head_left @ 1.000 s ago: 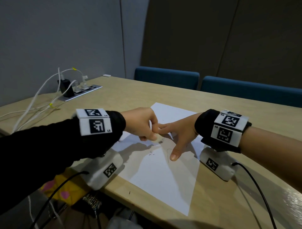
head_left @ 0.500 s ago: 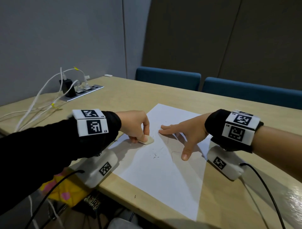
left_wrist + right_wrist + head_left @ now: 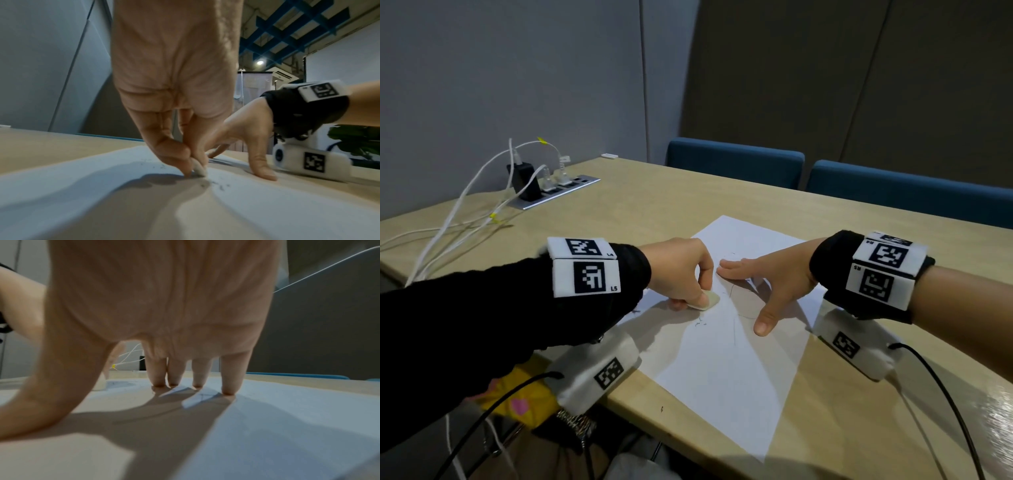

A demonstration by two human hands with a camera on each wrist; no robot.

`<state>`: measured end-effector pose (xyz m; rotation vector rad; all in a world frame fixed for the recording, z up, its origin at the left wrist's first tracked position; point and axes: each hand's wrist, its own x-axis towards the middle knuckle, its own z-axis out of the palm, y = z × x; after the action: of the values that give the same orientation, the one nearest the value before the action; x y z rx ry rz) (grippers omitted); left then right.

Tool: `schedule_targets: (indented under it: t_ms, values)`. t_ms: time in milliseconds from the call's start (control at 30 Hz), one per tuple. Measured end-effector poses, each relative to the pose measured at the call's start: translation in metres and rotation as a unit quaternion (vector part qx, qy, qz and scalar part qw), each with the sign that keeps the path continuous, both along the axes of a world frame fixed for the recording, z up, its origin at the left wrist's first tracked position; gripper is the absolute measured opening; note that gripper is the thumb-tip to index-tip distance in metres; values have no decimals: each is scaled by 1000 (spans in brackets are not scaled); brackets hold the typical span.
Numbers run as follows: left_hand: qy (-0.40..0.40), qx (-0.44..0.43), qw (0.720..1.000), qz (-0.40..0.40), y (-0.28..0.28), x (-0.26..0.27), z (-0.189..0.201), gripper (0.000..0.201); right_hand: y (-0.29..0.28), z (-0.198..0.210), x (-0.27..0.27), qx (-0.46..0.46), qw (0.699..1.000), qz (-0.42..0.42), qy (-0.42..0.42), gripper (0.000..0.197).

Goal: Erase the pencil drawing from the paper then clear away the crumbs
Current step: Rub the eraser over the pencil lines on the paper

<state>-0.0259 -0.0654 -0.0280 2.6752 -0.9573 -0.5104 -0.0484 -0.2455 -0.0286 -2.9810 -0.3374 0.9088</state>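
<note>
the paper (image 3: 726, 370) is a plain white sheet lying flat on the light wooden table (image 3: 647, 205), turned at an angle so one corner points away from the person and its near edge runs close to the table's front edge. shadows of both arms fall across it in broad wedges. faint thin pencil lines (image 3: 732, 294) show on the sheet between the two hands: a long curved stroke and an arc near the right thumb, too pale to read as any shape. a few small dark crumbs (image 3: 700, 322) sit on the sheet just in front of the eraser, and the left wrist view shows them as scattered grey specks (image 3: 220, 185) beside the fingertips.

the left hand (image 3: 679, 270) has its fingers curled, pinching a small, flat, off-white eraser (image 3: 708, 301) between thumb and fingertips, its lower end pressed against the sheet; in the left wrist view the eraser (image 3: 199, 170) looks rounded and worn at the tip.

the right hand (image 3: 774, 281) lies spread and relaxed, holding nothing, fingers straight with their tips (image 3: 228, 389) pressing down on the sheet and the thumb stretched out toward the person, also touching it. the two hands are near each other, not touching.
</note>
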Motion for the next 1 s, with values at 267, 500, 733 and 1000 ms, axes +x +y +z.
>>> schedule_targets:
  t_ms: [267,500,733,1000]
  values:
    - [-96,-28,995,3,-4,-3,2,7,2,2,0,-11,1000,0,-5,105]
    - [-70,-6,997,-36,-9,-10,-2,11,3,3,0,-13,1000,-3,1,107]
    - [-55,-14,998,-29,-11,-2,0,14,2,2,1,-13,1000,3,-2,106]
    - [-82,-25,996,-39,-23,-2,2,12,4,4,0,-13,1000,15,0,99]
